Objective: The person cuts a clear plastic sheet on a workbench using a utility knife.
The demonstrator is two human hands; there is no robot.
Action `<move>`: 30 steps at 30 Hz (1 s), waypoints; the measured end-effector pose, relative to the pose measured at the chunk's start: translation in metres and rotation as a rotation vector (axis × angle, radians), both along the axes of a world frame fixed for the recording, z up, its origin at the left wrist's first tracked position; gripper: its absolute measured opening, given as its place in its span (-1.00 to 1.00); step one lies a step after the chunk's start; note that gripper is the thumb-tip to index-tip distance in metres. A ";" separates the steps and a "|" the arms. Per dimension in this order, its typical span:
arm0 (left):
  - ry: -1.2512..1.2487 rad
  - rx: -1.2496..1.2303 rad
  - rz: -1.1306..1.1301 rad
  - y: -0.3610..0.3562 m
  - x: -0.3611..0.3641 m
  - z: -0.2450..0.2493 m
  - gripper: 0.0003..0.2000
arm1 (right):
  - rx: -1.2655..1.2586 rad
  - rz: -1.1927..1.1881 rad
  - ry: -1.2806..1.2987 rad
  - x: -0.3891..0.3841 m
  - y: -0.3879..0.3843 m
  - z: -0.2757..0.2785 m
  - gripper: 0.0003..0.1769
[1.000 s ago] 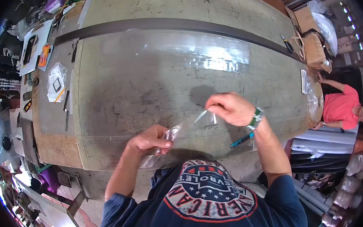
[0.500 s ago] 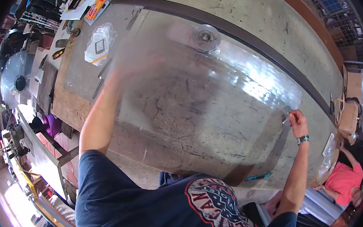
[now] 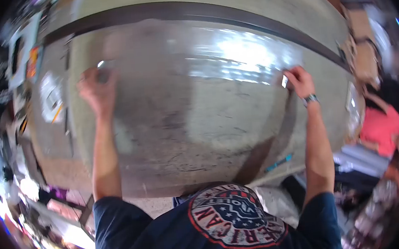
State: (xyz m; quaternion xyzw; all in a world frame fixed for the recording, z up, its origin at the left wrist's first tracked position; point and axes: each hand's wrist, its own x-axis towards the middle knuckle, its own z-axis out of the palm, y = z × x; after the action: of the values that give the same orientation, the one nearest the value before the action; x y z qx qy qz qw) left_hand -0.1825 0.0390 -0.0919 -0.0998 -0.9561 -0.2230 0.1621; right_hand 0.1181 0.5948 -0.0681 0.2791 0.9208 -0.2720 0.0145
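Observation:
A large clear plastic sheet (image 3: 195, 68) lies spread over the grey worktable (image 3: 186, 135). My left hand (image 3: 96, 90) grips the sheet's left corner, arm stretched far out. My right hand (image 3: 299, 81), with a watch on the wrist, pinches the sheet's right corner. The two hands are wide apart and hold the sheet taut just above the tabletop. The picture is blurred by motion.
A dark strip (image 3: 190, 10) runs across the far side of the table. Papers and small tools (image 3: 42, 85) lie at the left end. A blue pen (image 3: 277, 163) rests near the front edge. A person in a pink shirt (image 3: 380, 129) sits at right beside cardboard boxes (image 3: 362, 51).
A second ago both hands held a small bunched piece of plastic close to my chest. Since then they have swung apart and outward, and the sheet now stretches across the table.

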 end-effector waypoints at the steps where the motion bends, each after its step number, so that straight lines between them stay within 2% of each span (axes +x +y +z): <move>1: 0.009 0.057 -0.005 -0.003 -0.003 -0.004 -0.59 | 0.005 -0.031 0.039 0.002 -0.001 0.000 -0.67; 2: -0.030 0.108 -0.042 -0.002 -0.002 0.001 -0.60 | 0.073 -0.083 0.113 0.003 -0.005 0.000 -0.68; 3: 0.083 0.110 -0.072 -0.004 -0.003 -0.003 -0.63 | 0.138 -0.125 0.193 0.005 -0.009 0.000 -0.68; 5: 0.053 0.151 -0.090 -0.012 -0.002 -0.010 -0.73 | 0.286 -0.302 0.287 0.012 -0.016 0.002 -0.69; 9: -0.010 0.151 -0.058 -0.019 -0.001 -0.012 -0.79 | 0.275 -0.540 0.375 0.057 -0.023 -0.035 -0.67; 11: -0.037 0.185 -0.044 -0.023 -0.001 -0.019 -0.78 | 0.347 -0.518 0.361 0.066 -0.039 -0.034 -0.69; 16: -0.056 0.210 -0.056 -0.029 -0.006 -0.027 -0.78 | 0.259 -0.495 0.421 0.079 -0.037 -0.049 -0.70; 17: -0.057 0.208 -0.062 -0.032 -0.008 -0.028 -0.79 | 0.233 -0.456 0.463 0.084 -0.032 -0.050 -0.70; 18: -0.135 0.203 -0.078 -0.039 -0.011 -0.028 -0.72 | 0.206 -0.419 0.506 0.090 -0.025 -0.053 -0.70; 19: -0.096 0.291 -0.104 -0.041 -0.018 -0.026 -0.69 | 0.175 -0.384 0.547 0.094 -0.020 -0.059 -0.70; 20: -0.081 0.367 -0.131 -0.042 -0.019 -0.026 -0.65 | 0.002 -0.444 0.550 0.100 -0.014 -0.058 -0.69; 21: -0.095 0.430 -0.158 -0.045 -0.006 -0.028 -0.61 | -0.178 -0.515 0.529 0.114 -0.014 -0.051 -0.69; 22: -0.147 0.485 -0.126 -0.041 0.012 -0.020 -0.52 | -0.166 -0.507 0.485 0.131 -0.023 -0.036 -0.68; 23: -0.161 0.390 -0.164 -0.043 0.040 -0.014 -0.51 | -0.148 -0.477 0.460 0.142 -0.027 -0.018 -0.68; 26: -0.141 0.121 -0.297 -0.017 0.136 0.012 -0.50 | 0.020 -0.185 0.298 0.206 -0.066 0.032 -0.68; 28: -0.075 -0.075 -0.503 0.021 0.230 0.022 -0.55 | 0.241 0.170 0.262 0.255 -0.092 0.041 -0.66; 30: -0.180 0.074 -0.770 0.068 0.316 0.025 -0.51 | 0.082 0.267 0.147 0.289 -0.123 0.052 -0.62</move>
State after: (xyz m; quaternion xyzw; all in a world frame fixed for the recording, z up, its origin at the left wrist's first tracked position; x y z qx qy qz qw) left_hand 0.1339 0.1069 -0.0668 -0.4251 -0.8505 -0.3093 -0.0143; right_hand 0.4073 0.4715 -0.0159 0.1338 0.9587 -0.2495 -0.0284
